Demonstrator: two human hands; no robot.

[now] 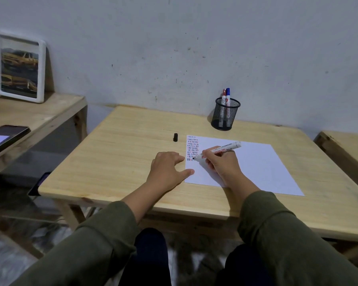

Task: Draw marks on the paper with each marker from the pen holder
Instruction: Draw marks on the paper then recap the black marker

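My right hand (221, 164) pinches black marker (219, 150), tip on paper (256, 166) near left edge; left hand (167, 170) spread flat on desk (122, 151), fingertips touching paper edge

A white marker (219, 150), uncapped, touches its black tip to marked paper (256, 168). Red- and blue-capped markers (226, 100) stand in the black mesh pen holder (225, 117).

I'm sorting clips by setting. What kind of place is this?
Probably a plain room at home, set up as a small work corner: a bare wooden table against a scuffed wall, a framed car picture and a tablet on a side bench.
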